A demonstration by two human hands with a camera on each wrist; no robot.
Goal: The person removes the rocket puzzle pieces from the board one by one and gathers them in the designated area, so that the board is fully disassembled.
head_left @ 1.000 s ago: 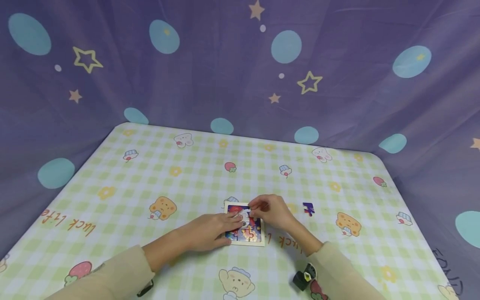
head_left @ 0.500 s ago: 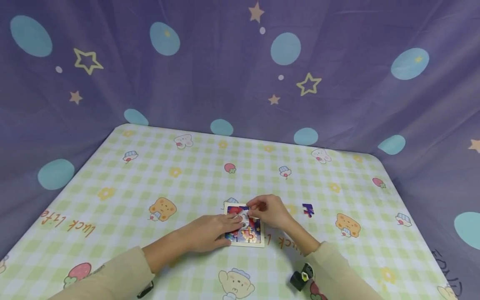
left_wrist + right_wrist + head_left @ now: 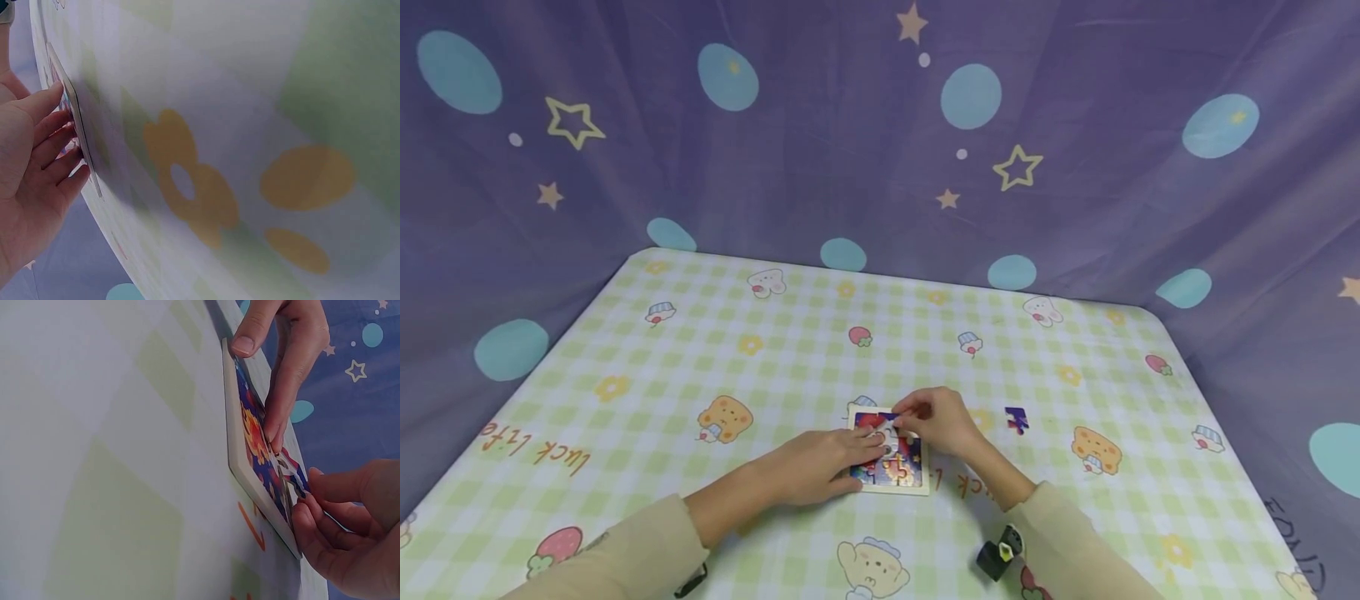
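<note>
A small jigsaw puzzle in a pale frame (image 3: 891, 490) lies on the table in front of the person, its colourful pieces mostly fitted together. My left hand (image 3: 820, 462) rests on it from the left, fingers extended over the picture and thumb at the frame's near left corner. At the upper right of the puzzle, my right hand (image 3: 946, 423) pinches a puzzle piece (image 3: 294, 472) between thumb and fingers. In the right wrist view that piece stands tilted up from the board. Another puzzle piece (image 3: 1017, 420), purple with some red, lies loose to the right of my right hand.
The table (image 3: 805, 358) wears a green-and-white checked cloth with printed cartoons. A small black device (image 3: 998, 557) is by the right sleeve. A purple curtain (image 3: 850, 125) with stars and blue ovals hangs behind the table's far edge.
Both hands stay at the puzzle almost unmoved. The right hand's fingers shift only slightly at the upper right, and the loose piece lies where it was.
</note>
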